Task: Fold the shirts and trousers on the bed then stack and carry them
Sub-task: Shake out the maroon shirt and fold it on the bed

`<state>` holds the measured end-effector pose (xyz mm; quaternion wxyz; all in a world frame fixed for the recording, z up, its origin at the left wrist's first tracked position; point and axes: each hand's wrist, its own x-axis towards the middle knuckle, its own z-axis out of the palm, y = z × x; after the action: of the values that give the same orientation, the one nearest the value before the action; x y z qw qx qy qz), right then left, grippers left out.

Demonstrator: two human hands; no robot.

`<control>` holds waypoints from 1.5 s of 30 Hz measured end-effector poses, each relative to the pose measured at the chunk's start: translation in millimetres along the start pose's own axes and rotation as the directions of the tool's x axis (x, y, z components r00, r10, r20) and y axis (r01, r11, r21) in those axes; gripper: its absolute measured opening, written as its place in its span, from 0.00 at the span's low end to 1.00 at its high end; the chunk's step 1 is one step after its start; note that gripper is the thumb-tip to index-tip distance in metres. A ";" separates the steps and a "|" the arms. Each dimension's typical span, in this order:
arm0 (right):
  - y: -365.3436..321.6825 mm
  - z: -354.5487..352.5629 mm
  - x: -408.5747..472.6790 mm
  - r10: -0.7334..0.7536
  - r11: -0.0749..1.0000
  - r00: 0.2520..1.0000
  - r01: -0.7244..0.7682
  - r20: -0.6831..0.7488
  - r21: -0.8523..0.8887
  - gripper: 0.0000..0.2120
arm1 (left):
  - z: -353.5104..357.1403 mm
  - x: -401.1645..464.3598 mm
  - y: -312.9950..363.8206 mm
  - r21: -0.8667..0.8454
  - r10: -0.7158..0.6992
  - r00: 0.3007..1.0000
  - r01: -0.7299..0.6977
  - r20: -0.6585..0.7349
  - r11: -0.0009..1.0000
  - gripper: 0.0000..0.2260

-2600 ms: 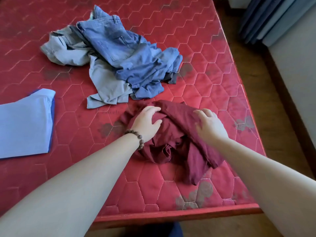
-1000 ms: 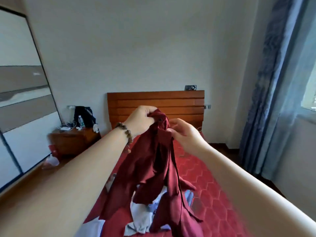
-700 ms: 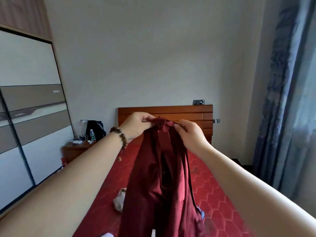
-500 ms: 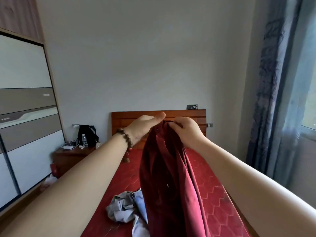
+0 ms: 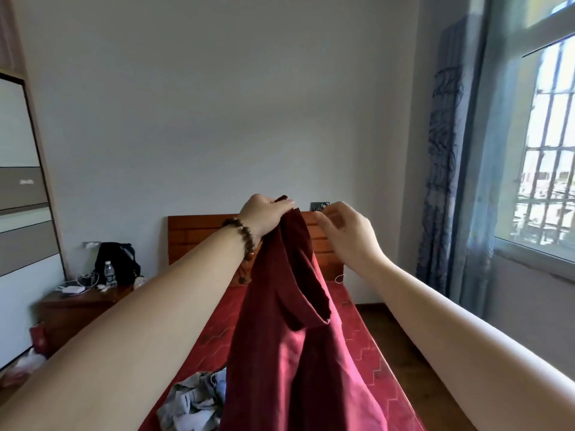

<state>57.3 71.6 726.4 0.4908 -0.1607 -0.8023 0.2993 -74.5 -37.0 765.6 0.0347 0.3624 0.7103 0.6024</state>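
The left hand (image 5: 264,217) grips the top of a soft, draping dark red shirt (image 5: 289,337) hanging over the quilted bed (image 5: 367,346); the right hand (image 5: 345,234), fingers loosely curled, holds nothing

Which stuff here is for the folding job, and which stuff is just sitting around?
For the job:
dark red cloth garment, gripped at the top by the left hand
right hand, beside it, not holding it
crumpled grey and blue clothes
red quilted bed

Just lying about:
black bag
clear plastic bottle
brown wooden nightstand
blue curtain
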 end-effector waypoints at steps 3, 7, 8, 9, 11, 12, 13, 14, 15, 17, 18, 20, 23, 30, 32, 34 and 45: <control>-6.2 10.6 -20.4 -0.020 0.997 0.995 0.028 0.099 -0.078 0.19 | -4.6 7.1 4.2 -0.080 -0.063 0.996 0.058 -0.062 0.995 0.12; -0.3 28.3 -29.9 -0.029 0.956 0.975 0.092 0.222 -0.278 0.05 | -22.9 7.7 4.0 -0.142 -0.117 0.990 0.105 -0.074 0.984 0.14; 0.0 31.5 -29.8 -0.028 0.959 0.979 0.084 0.202 -0.272 0.03 | -29.1 7.6 1.7 -0.129 -0.128 0.989 0.118 -0.076 0.985 0.16; -1.2 34.1 -28.3 -0.022 0.965 0.985 0.065 0.168 -0.254 0.03 | -36.4 6.2 0.3 -0.073 -0.128 0.987 0.121 -0.095 0.990 0.17; -9.3 35.6 -20.1 -0.014 0.981 0.996 0.031 0.087 -0.190 0.05 | -52.7 1.9 -1.8 0.141 -0.092 0.979 0.118 -0.180 0.983 0.18; -15.3 35.4 -14.4 -0.021 0.986 0.998 0.030 0.060 -0.165 0.06 | -59.8 0.7 -3.7 0.241 -0.045 0.975 0.098 -0.219 0.966 0.20; -22.2 35.2 -7.8 -0.034 0.987 0.998 0.043 0.059 -0.157 0.07 | -66.0 -0.1 -5.7 0.313 0.020 0.975 0.052 -0.221 0.948 0.24; -29.9 35.4 -1.8 -0.056 0.983 0.994 0.071 0.094 -0.167 0.07 | -70.2 -0.2 -8.4 0.339 0.090 0.981 -0.027 -0.172 0.940 0.27; -37.3 36.6 3.0 -0.083 0.976 0.984 0.112 0.155 -0.188 0.07 | -73.6 -5.3 -8.0 0.317 0.134 0.989 -0.106 -0.069 0.943 0.32; -49.5 41.9 7.6 -0.148 0.946 0.946 0.220 0.287 -0.238 0.09 | -74.4 -17.2 -8.0 0.268 0.191 0.956 -0.249 0.224 0.931 0.35; -54.2 44.1 8.1 -0.177 0.927 0.927 0.270 0.330 -0.261 0.10 | -72.2 -21.2 -9.7 0.306 0.209 0.910 -0.325 0.357 0.895 0.30; -60.8 44.8 8.9 -0.213 0.907 0.911 0.319 0.354 -0.275 0.12 | -65.0 -23.9 -17.1 0.414 0.223 0.861 -0.428 0.457 0.803 0.12; -65.1 38.2 8.2 -0.228 0.923 0.923 0.306 0.309 -0.233 0.09 | -57.3 -29.2 -21.5 0.462 0.273 0.891 -0.426 0.362 0.778 0.09; -45.5 31.0 -19.1 -0.087 0.921 0.928 0.213 0.363 -0.325 0.09 | -54.4 -40.6 -13.5 0.485 0.404 0.896 -0.439 0.182 0.756 0.11; -33.8 31.6 -28.5 0.012 0.909 0.918 0.155 0.397 -0.387 0.05 | -60.5 -41.4 -10.6 0.453 0.430 0.902 -0.403 0.047 0.796 0.12; -22.2 30.4 -33.7 0.101 0.897 0.909 0.093 0.405 -0.432 0.05 | -71.8 -38.8 -8.5 0.406 0.430 0.902 -0.380 -0.035 0.831 0.12; -28.0 3.0 -8.7 0.429 0.866 0.829 -0.490 0.359 0.100 0.07 | -116.1 -33.7 -33.1 0.311 0.399 0.913 -0.404 0.083 0.860 0.14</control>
<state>59.8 44.3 737.2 0.2779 -0.2511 -0.7774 0.5053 -121.9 -152.6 754.9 -0.1455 0.5079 0.7076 0.4693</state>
